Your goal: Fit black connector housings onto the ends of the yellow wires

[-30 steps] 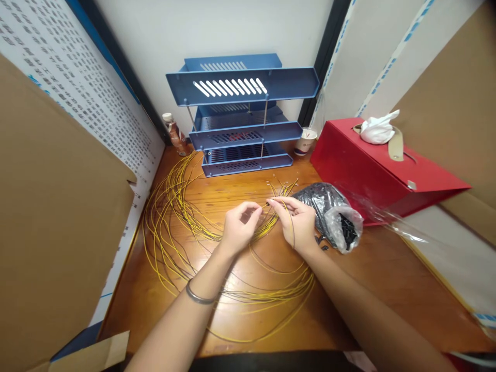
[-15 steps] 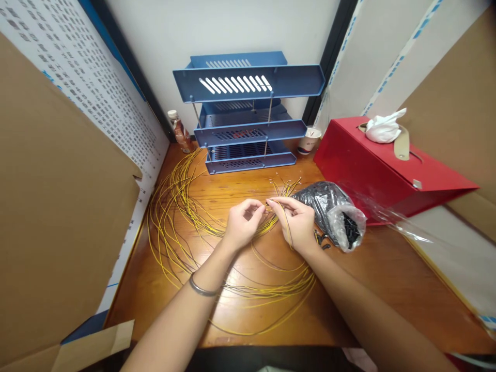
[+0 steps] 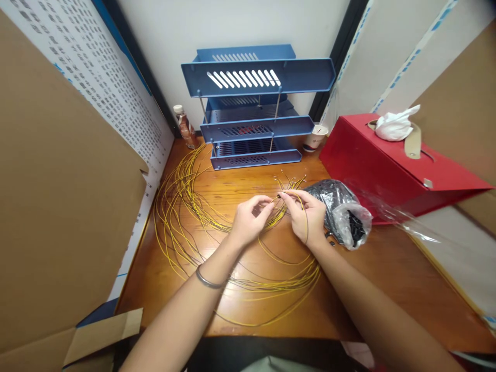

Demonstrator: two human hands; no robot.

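My left hand (image 3: 251, 219) pinches a thin yellow and dark wire between thumb and forefinger. Close beside it, my right hand (image 3: 309, 214) is closed on the same wire, which loops back over its fingers. A tiny black piece shows at the right fingertips; its kind is too small to make out. Around and under both hands lies a big loose coil of yellow and dark wires (image 3: 304, 279), with several tipped ends fanned out behind the right hand. A clear plastic bag (image 3: 331, 199) full of small black parts rests just right of that hand.
A blue tiered desk tray (image 3: 258, 129) stands at the back, between a bottle (image 3: 186, 129) and a paper cup (image 3: 315, 138). On the right sits a red tissue box (image 3: 372, 165). Cardboard (image 3: 65, 170) walls off the left side. Loose black pieces (image 3: 330, 238) lie by the bag.
The whole view has shifted slightly, so things appear further right. My fingertips have parted a little, and a short stretch of wire now shows between my hands.
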